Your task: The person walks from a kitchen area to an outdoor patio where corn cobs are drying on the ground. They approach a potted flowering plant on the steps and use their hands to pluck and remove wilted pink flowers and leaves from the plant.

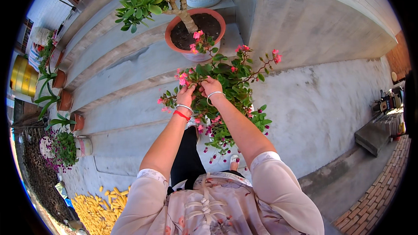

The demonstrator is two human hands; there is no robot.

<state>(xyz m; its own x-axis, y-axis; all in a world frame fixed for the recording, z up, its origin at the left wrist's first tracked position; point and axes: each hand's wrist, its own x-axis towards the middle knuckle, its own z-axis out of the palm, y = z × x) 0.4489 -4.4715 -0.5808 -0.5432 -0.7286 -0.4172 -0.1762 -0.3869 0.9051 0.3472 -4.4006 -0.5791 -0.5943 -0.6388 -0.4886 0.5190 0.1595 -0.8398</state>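
Observation:
A bushy begonia [226, 80] with dark green leaves and pink blooms stands in front of me. My left hand [186, 94] is closed in a pinch at its left side, just below a cluster of pink flowers [183, 78]. Close beside it, my right hand [210, 87] also pinches in among the stems and leaves. Both seem to grip a flowering stem, though the fingertips partly hide it. Below the begonia hangs a plant with round purple flowers [224, 141], partly behind my right forearm.
A jade-like plant [152, 0] grows in a terracotta-rimmed pot [222, 19] on the concrete steps [126, 91]. A grey wall [300, 26] rises at the right. Potted plants line the left, including a terracotta pot [65, 100]. Corn cobs [98, 211] lie at lower left.

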